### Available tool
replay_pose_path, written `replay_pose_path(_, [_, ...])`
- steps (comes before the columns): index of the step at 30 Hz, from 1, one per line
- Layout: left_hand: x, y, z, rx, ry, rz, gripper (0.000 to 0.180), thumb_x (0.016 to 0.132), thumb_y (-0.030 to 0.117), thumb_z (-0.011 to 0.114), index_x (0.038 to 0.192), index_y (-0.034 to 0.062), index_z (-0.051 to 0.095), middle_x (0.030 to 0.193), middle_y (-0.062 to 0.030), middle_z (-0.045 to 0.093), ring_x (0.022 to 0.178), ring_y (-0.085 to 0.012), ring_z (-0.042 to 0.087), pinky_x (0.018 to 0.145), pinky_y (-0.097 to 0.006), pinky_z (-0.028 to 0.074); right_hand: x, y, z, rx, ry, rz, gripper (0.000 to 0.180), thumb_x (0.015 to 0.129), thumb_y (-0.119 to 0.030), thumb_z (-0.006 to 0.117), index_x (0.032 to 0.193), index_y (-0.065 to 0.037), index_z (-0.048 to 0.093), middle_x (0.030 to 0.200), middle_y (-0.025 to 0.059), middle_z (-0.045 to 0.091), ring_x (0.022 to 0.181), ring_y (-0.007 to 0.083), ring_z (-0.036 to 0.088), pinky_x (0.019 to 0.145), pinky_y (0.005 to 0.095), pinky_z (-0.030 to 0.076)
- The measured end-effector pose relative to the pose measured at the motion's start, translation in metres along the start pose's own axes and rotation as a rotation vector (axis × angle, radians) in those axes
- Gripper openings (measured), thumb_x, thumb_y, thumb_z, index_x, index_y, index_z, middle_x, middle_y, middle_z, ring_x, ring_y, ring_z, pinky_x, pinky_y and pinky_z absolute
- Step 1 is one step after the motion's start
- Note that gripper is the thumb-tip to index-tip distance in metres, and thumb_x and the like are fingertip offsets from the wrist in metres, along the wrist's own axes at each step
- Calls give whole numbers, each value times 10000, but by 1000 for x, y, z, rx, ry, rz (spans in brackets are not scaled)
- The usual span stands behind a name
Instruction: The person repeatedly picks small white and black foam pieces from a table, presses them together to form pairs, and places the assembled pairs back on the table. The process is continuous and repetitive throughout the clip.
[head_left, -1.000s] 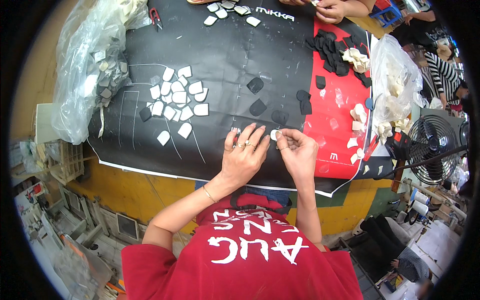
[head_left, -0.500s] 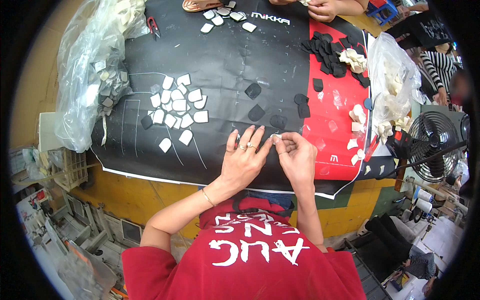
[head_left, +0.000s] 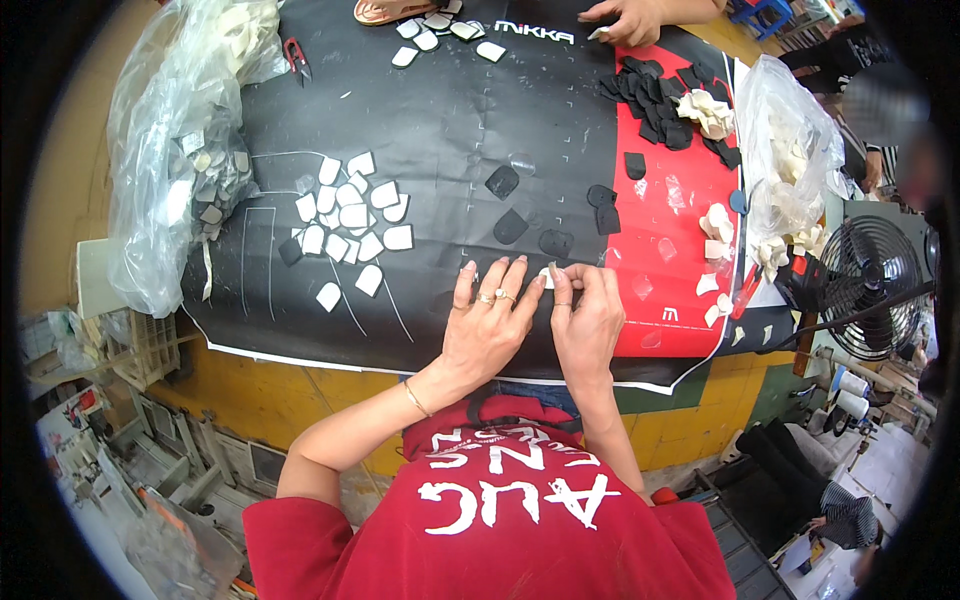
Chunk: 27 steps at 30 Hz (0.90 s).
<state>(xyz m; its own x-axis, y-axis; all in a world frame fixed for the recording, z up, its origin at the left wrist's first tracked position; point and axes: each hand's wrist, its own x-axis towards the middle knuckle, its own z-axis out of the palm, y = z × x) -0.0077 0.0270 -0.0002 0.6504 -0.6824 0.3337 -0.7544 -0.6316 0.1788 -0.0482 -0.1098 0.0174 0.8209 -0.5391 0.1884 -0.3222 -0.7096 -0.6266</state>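
A small white piece (head_left: 546,278) is held between my two hands above the black part of the mat. My right hand (head_left: 588,328) pinches it between thumb and forefinger. At its left edge, my left hand (head_left: 488,325) grips it with the index fingertip; the left thumb is mostly hidden, and the other fingers are spread over the mat. Left of my hands lies a loose pile of white pads (head_left: 353,216), each with one rounded end. Just beyond my hands, several black pads (head_left: 511,226) lie singly on the mat.
Cream scraps (head_left: 707,113) lie by a heap of black pads (head_left: 645,100) on the mat's red part. Plastic bags (head_left: 165,170) stand at the left and right edges. Red snips (head_left: 296,58) lie far left. A co-worker's hand (head_left: 632,20) reaches in opposite. A fan (head_left: 868,285) stands right.
My right hand has shifted slightly left, and more of the white piece shows between my fingers. The co-worker's hand has opened out and moved over the mat's far edge.
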Motion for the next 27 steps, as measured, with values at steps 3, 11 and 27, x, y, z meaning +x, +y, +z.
replay_pose_path(3, [0, 0, 0, 11, -4, 2, 365, 817, 206, 707, 1181, 188, 691, 1295, -52, 600, 1216, -205, 557, 1141, -493, 243, -3, 2, 2, 10, 52, 17, 177, 913, -121, 722, 950, 25, 630, 900, 140, 579, 748, 271, 596, 647, 384, 484])
replay_pose_path(11, [1, 1, 2, 36, -8, 30, 363, 832, 205, 701, 1192, 171, 684, 1288, -54, 591, 1217, -213, 549, 1149, -495, 245, 6, 6, 3, 85, 147, 147, 381, 904, -120, 729, 1214, 15, 552, 962, 150, 557, 754, 259, 567, 661, 389, 487])
replay_pose_path(27, [-38, -3, -8, -73, 92, 316, 233, 828, 290, 780, 986, 140, 699, 1070, 19, 661, 1044, -147, 627, 1135, -492, 258, -17, 47, -54, 107, 212, 64, 109, 932, -159, 683, 995, -70, 681, 946, 135, 630, 834, 338, 673, 698, 435, 545])
